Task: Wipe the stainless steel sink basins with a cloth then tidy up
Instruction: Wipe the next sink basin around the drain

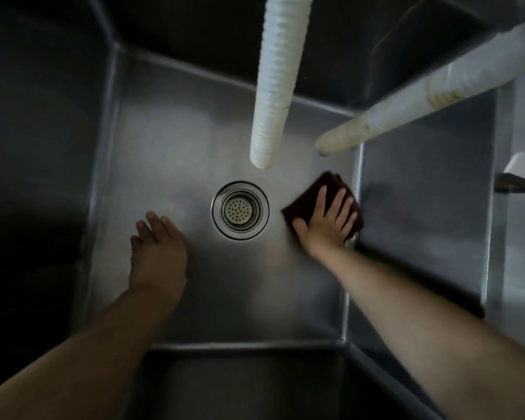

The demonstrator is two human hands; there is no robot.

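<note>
Both my bare forearms reach down into the deep stainless steel sink basin [194,313]. My left hand [156,253] lies over the basin floor, left of the drain, fingers straight and together, holding nothing; whether it touches the steel I cannot tell. My right hand [328,219] presses flat, fingers spread, on a folded dark maroon cloth [308,195] that sits on the floor against the basin's right wall, just right of the round perforated metal drain strainer [240,210]. Farther off, a white ribbed hose [278,83] hangs down above the drain, and a smooth off-white pipe [406,110] slants in from the upper right, its end near the hose's end.
</note>
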